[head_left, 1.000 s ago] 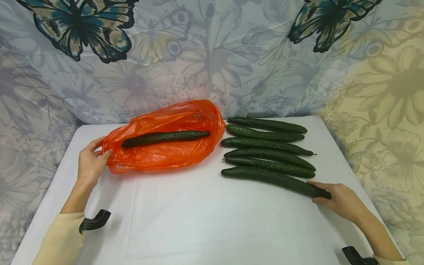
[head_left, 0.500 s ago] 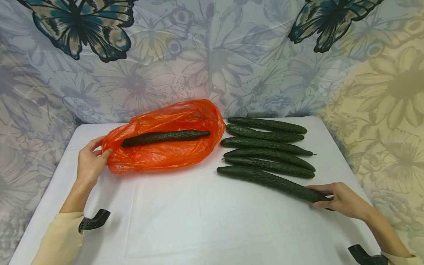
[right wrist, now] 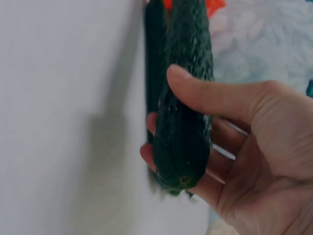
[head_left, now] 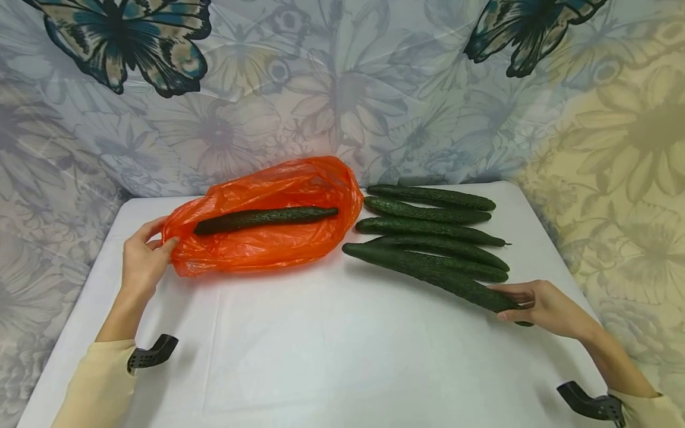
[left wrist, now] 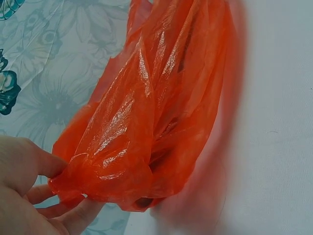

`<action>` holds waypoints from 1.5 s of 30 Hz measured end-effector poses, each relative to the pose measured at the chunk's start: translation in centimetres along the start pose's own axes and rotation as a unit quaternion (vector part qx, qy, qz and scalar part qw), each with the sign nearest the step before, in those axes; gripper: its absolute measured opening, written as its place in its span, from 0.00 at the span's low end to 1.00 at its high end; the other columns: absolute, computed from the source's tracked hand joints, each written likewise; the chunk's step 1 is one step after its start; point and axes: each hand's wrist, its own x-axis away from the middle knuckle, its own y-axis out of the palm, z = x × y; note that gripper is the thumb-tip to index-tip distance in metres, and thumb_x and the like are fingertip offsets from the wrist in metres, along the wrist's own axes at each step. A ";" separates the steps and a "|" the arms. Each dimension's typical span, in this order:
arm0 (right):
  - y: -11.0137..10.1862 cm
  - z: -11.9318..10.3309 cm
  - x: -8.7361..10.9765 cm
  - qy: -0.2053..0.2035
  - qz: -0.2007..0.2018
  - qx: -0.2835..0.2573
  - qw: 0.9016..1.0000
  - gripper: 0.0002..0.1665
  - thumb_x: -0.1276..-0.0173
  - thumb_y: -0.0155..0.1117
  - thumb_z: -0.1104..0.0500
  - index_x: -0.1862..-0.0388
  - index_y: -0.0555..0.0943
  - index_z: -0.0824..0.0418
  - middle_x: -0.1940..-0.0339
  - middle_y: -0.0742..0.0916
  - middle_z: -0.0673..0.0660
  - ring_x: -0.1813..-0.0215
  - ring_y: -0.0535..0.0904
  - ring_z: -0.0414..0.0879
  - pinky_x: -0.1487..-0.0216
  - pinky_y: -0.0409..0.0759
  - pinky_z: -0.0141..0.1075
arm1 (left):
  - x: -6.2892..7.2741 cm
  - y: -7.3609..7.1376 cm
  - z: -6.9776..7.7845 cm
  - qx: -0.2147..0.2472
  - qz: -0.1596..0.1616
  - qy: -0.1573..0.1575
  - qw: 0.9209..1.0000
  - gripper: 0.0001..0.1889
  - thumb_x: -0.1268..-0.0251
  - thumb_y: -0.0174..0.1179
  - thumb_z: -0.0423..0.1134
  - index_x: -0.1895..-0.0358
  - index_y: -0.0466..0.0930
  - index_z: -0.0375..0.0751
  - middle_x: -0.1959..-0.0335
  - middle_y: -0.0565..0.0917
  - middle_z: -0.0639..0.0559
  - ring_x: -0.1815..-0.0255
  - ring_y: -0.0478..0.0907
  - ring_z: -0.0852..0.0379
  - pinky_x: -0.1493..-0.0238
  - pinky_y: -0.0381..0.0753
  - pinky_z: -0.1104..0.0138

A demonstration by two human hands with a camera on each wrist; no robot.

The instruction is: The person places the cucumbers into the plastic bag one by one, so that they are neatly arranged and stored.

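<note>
My left hand (head_left: 144, 255) pinches the left end of an orange plastic bag (head_left: 267, 252), seen gathered between thumb and fingers in the left wrist view. The bag's opening faces up, and one dark green cucumber (head_left: 267, 219) lies lengthwise inside. At the right, my right hand (head_left: 543, 309) grips another long cucumber (head_left: 428, 268) near its right end, thumb on one side and fingers curled round the other. That cucumber slants up to the left, its far end raised above the table and pointing toward the bag. It overlaps the nearest of the other cucumbers in the head view.
Several more cucumbers (head_left: 430, 229) lie in a rough row right of the bag, the back ones close against its edge. A white cloth (head_left: 321, 356) covers the table. Behind it hangs a flowered, butterfly-printed fabric (head_left: 342, 89).
My right hand has lifted the front cucumber off the table, and its far end has moved up and left toward the bag. The left hand keeps its hold on the bag.
</note>
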 end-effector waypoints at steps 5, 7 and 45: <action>-0.6 -2.4 -0.8 0.014 0.020 0.030 0.999 0.32 0.42 0.74 0.59 0.39 0.78 0.68 0.63 0.87 0.61 0.78 0.69 0.30 0.81 0.65 0.30 | 0.0 -0.1 -0.2 -0.001 -0.004 -0.006 1.000 0.28 0.27 0.54 0.36 0.27 0.63 0.39 0.30 0.67 0.36 0.65 0.71 0.75 0.72 0.79 0.79; -0.8 -3.2 -1.2 0.012 0.024 0.037 0.999 0.32 0.42 0.75 0.60 0.39 0.79 0.68 0.77 0.83 0.53 0.82 0.60 0.31 0.84 0.63 0.30 | 0.0 -0.1 -0.2 0.000 -0.004 -0.006 1.000 0.28 0.27 0.54 0.36 0.26 0.63 0.39 0.30 0.67 0.36 0.65 0.72 0.75 0.72 0.79 0.79; -1.0 -13.8 -13.5 0.010 0.010 0.022 1.000 0.32 0.42 0.76 0.57 0.37 0.80 0.56 0.72 0.84 0.57 0.82 0.54 0.38 0.79 0.60 0.35 | -0.5 -0.8 0.7 -0.009 0.002 0.010 1.000 0.27 0.27 0.53 0.36 0.26 0.64 0.41 0.30 0.67 0.39 0.61 0.71 0.71 0.73 0.79 0.79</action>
